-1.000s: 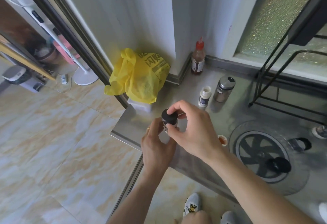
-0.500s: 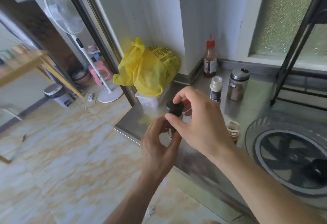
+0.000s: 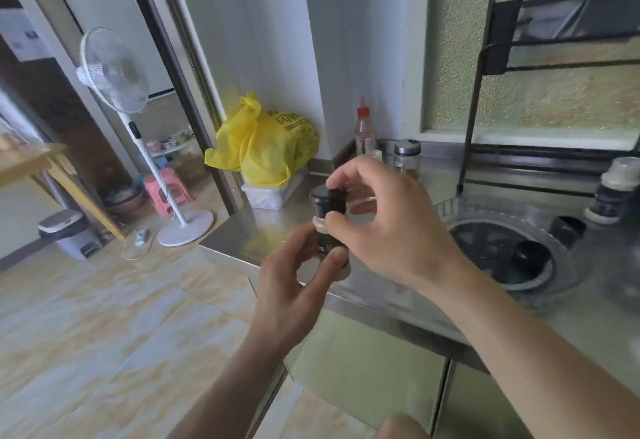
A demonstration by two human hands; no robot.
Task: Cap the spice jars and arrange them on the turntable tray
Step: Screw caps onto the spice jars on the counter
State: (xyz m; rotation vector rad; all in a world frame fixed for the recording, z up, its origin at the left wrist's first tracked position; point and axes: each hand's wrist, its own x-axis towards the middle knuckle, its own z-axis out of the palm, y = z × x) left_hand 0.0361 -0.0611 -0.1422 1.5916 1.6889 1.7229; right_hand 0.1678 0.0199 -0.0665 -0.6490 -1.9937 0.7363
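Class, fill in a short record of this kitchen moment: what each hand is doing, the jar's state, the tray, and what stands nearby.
left hand: grips the spice jar low on its body
right hand: pinches the black cap on the jar's top
jar position: held above the steel counter edge
turntable tray: a loose black cap lies in it
nearby: yellow bag, red-tipped bottle

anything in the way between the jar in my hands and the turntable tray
Nothing visible blocks the way. The jar is held above the counter edge, left hand on its body, right hand on the black cap. The tray lies to its right across bare counter; one loose black cap sits on it.
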